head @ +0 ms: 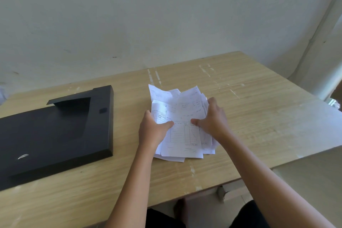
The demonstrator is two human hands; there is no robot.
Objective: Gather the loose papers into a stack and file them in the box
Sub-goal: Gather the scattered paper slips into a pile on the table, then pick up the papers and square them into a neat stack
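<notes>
Mid-table, on light wooden table (240, 116): uneven stack of white handwritten paper sheets (182, 135), between both hands; left hand (153, 131) grips its left edge, right hand (214, 118) grips its right edge, thumbs on top; flat black file box (55, 135) lies closed near table's left edge, well apart.

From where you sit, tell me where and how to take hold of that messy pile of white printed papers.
Grip the pile of white printed papers at its two long side edges, about midway along, coming in from left and right as the left hand and right hand do now. The sheets are fanned and crumpled at the far end, so squeezing inward from both sides should square them.
</notes>
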